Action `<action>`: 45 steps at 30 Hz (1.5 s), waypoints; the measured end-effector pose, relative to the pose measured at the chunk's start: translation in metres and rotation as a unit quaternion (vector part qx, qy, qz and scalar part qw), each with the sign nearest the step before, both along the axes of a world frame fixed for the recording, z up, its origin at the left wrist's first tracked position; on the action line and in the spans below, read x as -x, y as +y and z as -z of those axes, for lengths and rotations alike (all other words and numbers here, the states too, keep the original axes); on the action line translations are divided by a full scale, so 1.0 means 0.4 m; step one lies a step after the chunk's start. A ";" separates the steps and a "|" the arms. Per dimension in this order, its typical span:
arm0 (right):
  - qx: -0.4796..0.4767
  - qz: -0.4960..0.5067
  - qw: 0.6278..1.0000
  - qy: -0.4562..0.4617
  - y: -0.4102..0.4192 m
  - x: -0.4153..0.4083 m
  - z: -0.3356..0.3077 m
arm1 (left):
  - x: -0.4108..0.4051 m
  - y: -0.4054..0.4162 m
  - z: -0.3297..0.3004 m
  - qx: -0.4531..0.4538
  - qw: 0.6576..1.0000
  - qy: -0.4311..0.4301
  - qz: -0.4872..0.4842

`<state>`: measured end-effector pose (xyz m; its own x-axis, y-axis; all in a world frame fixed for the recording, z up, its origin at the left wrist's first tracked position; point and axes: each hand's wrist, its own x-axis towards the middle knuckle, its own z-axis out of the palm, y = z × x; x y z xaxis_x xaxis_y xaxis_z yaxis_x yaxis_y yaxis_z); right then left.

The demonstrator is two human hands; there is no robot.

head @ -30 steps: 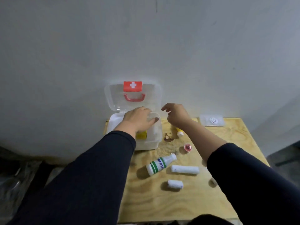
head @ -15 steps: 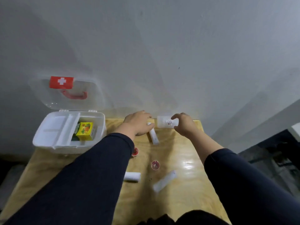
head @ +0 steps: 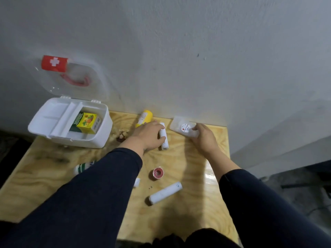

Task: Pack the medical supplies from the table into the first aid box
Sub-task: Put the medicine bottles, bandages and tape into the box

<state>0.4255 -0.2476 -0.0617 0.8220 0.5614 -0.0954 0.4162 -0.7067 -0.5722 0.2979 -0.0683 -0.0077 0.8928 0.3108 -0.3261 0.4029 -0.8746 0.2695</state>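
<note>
Our left grip [head: 149, 136] closes on a white roll [head: 164, 136] and our right grip [head: 203, 136] on a clear packet [head: 182, 127], both on the counter [head: 179, 158], with the open box [head: 71, 126] left of the left grip.

Single head-worn wide-angle view, aimed forward and down at the table [head: 182, 208] against the wall [head: 179, 51]; close range, no second view.

Two bare hands [head: 149, 136], long dark navy sleeves [head: 100, 185], cuffs ending at the forearms
</note>
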 end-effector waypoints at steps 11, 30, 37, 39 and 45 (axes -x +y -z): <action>-0.088 -0.028 0.996 0.007 0.039 0.045 -0.132 | 0.026 0.034 -0.075 0.008 0.998 -0.059 -0.026; 0.035 -0.221 0.964 -0.146 0.527 0.324 -0.304 | 0.404 0.478 -0.127 -0.024 0.987 -0.080 -0.134; 0.080 -0.196 0.970 -0.120 0.662 0.396 -0.234 | 0.466 0.585 -0.063 -0.030 0.996 -0.018 -0.081; 0.084 -0.184 0.973 -0.107 0.686 0.410 -0.219 | 0.475 0.593 -0.044 -0.021 0.997 -0.024 -0.075; 0.083 -0.135 0.986 -0.055 0.743 0.461 -0.170 | 0.480 0.603 -0.012 -0.052 0.997 -0.043 -0.043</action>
